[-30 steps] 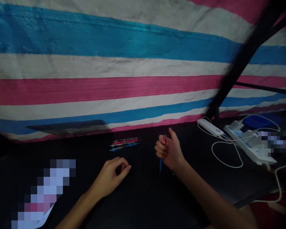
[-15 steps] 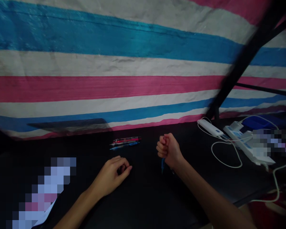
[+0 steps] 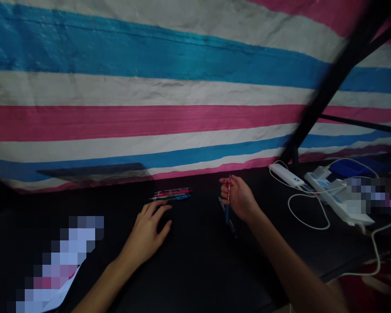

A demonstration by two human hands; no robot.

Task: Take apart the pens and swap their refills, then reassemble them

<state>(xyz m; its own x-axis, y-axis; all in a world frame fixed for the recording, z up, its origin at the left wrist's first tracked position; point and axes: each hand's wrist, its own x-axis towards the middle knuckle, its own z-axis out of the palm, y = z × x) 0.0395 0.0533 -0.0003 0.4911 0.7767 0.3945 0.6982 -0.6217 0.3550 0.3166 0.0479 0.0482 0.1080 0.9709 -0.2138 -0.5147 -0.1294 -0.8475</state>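
My right hand (image 3: 243, 201) is closed around a pen (image 3: 227, 214), held nearly upright. Its upper part looks reddish and its lower part blue; the fingers hide some of its middle. Close by, a dark, thin pen (image 3: 232, 228) lies slanted on the table, partly covered by the held one. To the left, my left hand (image 3: 151, 230) rests palm down with its fingers apart and nothing in them. Its fingertips reach the near side of a blue pen (image 3: 182, 198). Beyond that pen lie several red and dark pens (image 3: 179, 191), side by side.
Everything lies on a black table (image 3: 189, 269) before a striped plastic sheet (image 3: 150, 119). On the right are a white power strip (image 3: 343, 204), a white device (image 3: 285, 174) with looping cables and a blue tray (image 3: 352, 167). A partly pixelated sheet (image 3: 63, 295) is at lower left.
My left hand has stretched its fingers forward to the blue pen. My right hand has shifted slightly right and loosened its fist, showing more of the held pen and the dark pen.
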